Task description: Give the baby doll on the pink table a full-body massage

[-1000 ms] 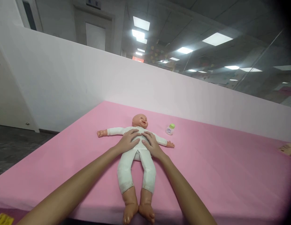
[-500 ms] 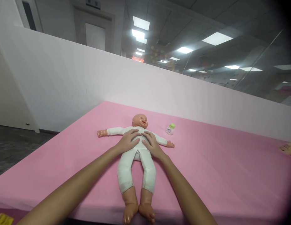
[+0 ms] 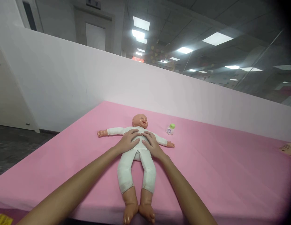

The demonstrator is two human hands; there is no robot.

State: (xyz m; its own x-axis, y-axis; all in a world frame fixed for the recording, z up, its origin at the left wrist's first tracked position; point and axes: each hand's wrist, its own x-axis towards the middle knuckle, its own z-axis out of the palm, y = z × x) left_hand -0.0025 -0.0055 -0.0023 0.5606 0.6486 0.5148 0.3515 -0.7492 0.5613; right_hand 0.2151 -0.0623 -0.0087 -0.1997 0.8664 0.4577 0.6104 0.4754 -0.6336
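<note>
A baby doll [image 3: 137, 153] with a white cloth body lies on its back, arms spread, its head away from me and its feet toward me. My left hand [image 3: 128, 141] rests flat on the left side of its torso, fingers stretched out over the chest. On the right side of the torso lies my right hand [image 3: 152, 143], also with fingers extended. Both palms touch the cloth, thumbs pointing inward, and neither hand grips anything. Beyond the doll's arm on the right stands a small clear bottle [image 3: 170, 130] with a green cap.
Pink cloth covers the table [image 3: 213, 168]. A low white wall [image 3: 159, 84] borders its far side. At the right edge sits a beige object [image 3: 287, 148], partly blurred. Something yellow [image 3: 3, 219] shows at the lower left corner, below the table edge.
</note>
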